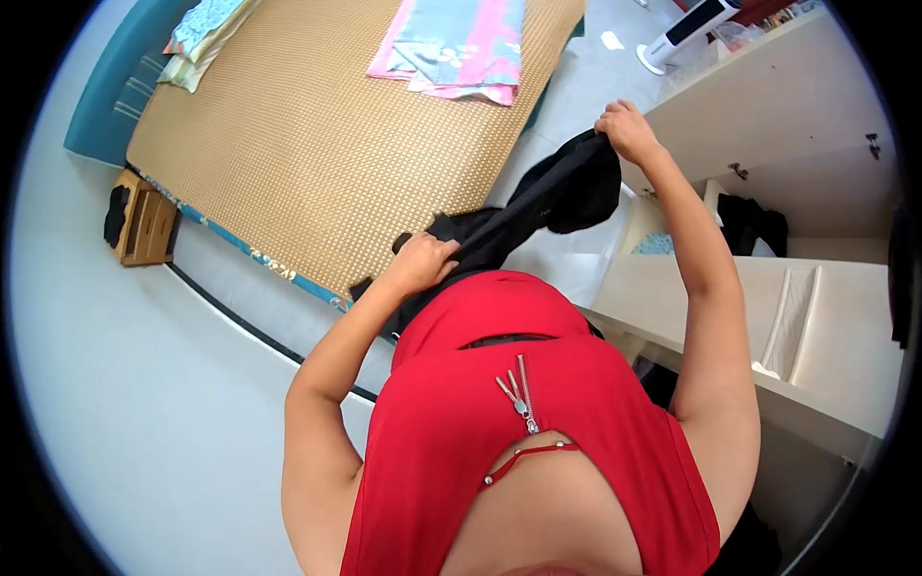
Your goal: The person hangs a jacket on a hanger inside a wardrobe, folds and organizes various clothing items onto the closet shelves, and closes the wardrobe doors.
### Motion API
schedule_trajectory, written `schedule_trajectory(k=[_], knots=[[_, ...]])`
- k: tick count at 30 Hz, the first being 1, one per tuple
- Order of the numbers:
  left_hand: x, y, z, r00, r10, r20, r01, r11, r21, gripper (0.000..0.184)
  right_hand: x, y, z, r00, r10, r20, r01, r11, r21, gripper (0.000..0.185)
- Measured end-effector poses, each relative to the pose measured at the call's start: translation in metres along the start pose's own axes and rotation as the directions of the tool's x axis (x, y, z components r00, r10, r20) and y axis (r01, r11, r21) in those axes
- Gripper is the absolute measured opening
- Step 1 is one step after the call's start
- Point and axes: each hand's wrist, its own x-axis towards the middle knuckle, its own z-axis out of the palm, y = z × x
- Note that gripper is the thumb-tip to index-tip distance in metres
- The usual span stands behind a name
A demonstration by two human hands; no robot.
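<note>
A black garment (538, 204) stretches between my two hands, over the bed's edge and the floor beside it. Its exact kind I cannot make out. My right hand (629, 132), at the upper right with the arm extended, is closed on one end. Nearer my body, my left hand (423, 264) is closed on the cloth by the edge of the bed. Between the hands the garment is pulled taut along its upper edge, and a wide part hangs below my right hand. Some of the black cloth lies on the mat beyond my left hand.
A bed with a woven mat (317, 115) lies ahead, bearing a folded pink-and-blue cloth (461, 48). To the right stands an open cabinet (701, 298) with dark clothes (754, 226) inside. A wooden nightstand (149, 221) is at left, a white-and-black tower fan (687, 34) at the upper right.
</note>
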Motion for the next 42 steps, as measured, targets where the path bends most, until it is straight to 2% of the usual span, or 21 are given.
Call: schedule_trajectory(k=[2, 5, 9, 13, 15, 16, 18, 19, 21, 23, 24, 25, 27, 28, 30, 33, 34, 35, 37, 39, 42], knots=[[-0.004, 0.001, 0.012, 0.997, 0.06, -0.056, -0.063, 0.996, -0.061, 0.023, -0.008, -0.001, -0.005, 0.997, -0.012, -0.073, 0.008, 0.998, -0.055, 0.017], [-0.012, -0.005, 0.005, 0.996, -0.08, -0.046, 0.073, 0.988, -0.139, 0.024, -0.013, -0.005, 0.011, 0.987, 0.038, -0.153, -0.024, 0.996, 0.091, 0.014], [0.022, 0.022, -0.031, 0.981, -0.192, 0.001, 0.182, 0.93, -0.32, 0.026, -0.026, 0.014, -0.016, 0.892, 0.271, -0.363, -0.203, 0.955, 0.214, 0.013], [0.059, 0.034, -0.075, 1.0, -0.003, -0.016, -0.002, 0.946, -0.325, 0.022, -0.011, 0.034, -0.026, 0.636, 0.367, -0.679, -0.144, 0.921, 0.363, 0.02], [0.088, 0.053, -0.103, 0.999, 0.014, -0.031, -0.024, 0.948, -0.317, 0.022, -0.018, 0.026, -0.062, 0.592, 0.474, -0.652, -0.245, 0.876, 0.415, 0.032], [0.104, 0.057, -0.111, 0.997, 0.038, -0.067, -0.058, 0.942, -0.331, 0.022, -0.016, 0.035, -0.076, 0.672, 0.565, -0.479, -0.292, 0.797, 0.529, 0.029], [0.135, 0.066, -0.125, 0.988, 0.038, -0.152, -0.09, 0.932, -0.351, 0.024, -0.012, 0.032, -0.091, 0.608, 0.544, -0.578, -0.203, 0.81, 0.55, 0.031], [0.151, 0.072, -0.132, 0.984, 0.041, -0.175, -0.111, 0.902, -0.417, 0.024, -0.009, 0.029, -0.096, 0.569, 0.535, -0.625, -0.161, 0.817, 0.553, 0.032], [0.182, 0.077, -0.134, 0.98, -0.036, -0.195, -0.109, 0.723, -0.682, 0.023, 0.002, 0.029, -0.101, 0.569, 0.681, -0.461, -0.248, 0.677, 0.693, 0.034], [0.195, 0.103, -0.154, 0.988, -0.131, -0.077, 0.014, 0.583, -0.813, 0.024, 0.02, 0.045, -0.072, 0.607, 0.633, -0.481, 0.047, 0.575, 0.817, 0.039], [0.193, 0.13, -0.167, 0.981, -0.183, -0.066, 0.055, 0.586, -0.809, 0.028, 0.028, 0.036, -0.057, 0.457, 0.792, -0.405, -0.055, 0.479, 0.876, 0.02], [0.191, 0.155, -0.171, 0.967, -0.196, -0.162, -0.037, 0.521, -0.853, 0.024, 0.013, 0.015, -0.082, 0.628, 0.711, -0.317, 0.016, 0.395, 0.918, 0.04], [0.205, 0.157, -0.155, 0.965, -0.222, -0.142, -0.03, 0.442, -0.897, 0.032, -0.016, -0.015, -0.105, 0.64, 0.716, -0.28, -0.005, 0.369, 0.93, 0.054], [0.218, 0.134, -0.144, 0.974, -0.189, -0.123, -0.022, 0.463, -0.886, 0.039, 0.005, -0.016, -0.076, 0.598, 0.706, -0.38, 0.153, 0.365, 0.918, 0.049], [0.225, 0.135, -0.13, 0.988, -0.139, -0.065, -0.011, 0.361, -0.933, 0.042, -0.026, -0.043, -0.097, 0.647, 0.75, -0.139, -0.013, 0.192, 0.981, 0.037], [0.224, 0.128, -0.105, 0.983, -0.148, -0.108, -0.051, 0.347, -0.937, 0.044, -0.007, -0.067, -0.058, 0.532, 0.817, -0.224, 0.355, 0.026, 0.935, 0.034], [0.197, 0.144, -0.112, 0.987, -0.082, -0.135, -0.102, 0.321, -0.942, 0.043, -0.032, -0.089, -0.08, 0.5, 0.831, -0.243, 0.263, 0.122, 0.957, 0.032], [0.196, 0.14, -0.104, 0.997, -0.06, -0.046, -0.037, 0.144, -0.989, 0.042, -0.042, -0.1, -0.079, 0.449, 0.864, -0.229, 0.205, 0.15, 0.967, 0.032], [0.192, 0.125, -0.086, 0.977, -0.208, 0.046, 0.055, 0.038, -0.998, 0.045, -0.044, -0.121, -0.062, 0.501, 0.859, -0.108, 0.15, 0.037, 0.988, 0.034], [0.189, 0.105, -0.06, 0.97, -0.231, 0.079, 0.069, -0.051, -0.996, 0.045, -0.065, -0.146, -0.053, 0.528, 0.84, -0.128, 0.203, 0.022, 0.979, 0.044], [0.166, 0.117, -0.045, 0.962, -0.25, 0.114, 0.092, -0.096, -0.991, 0.048, -0.109, -0.187, -0.053, 0.647, 0.757, -0.09, 0.069, 0.06, 0.996, 0.063]])
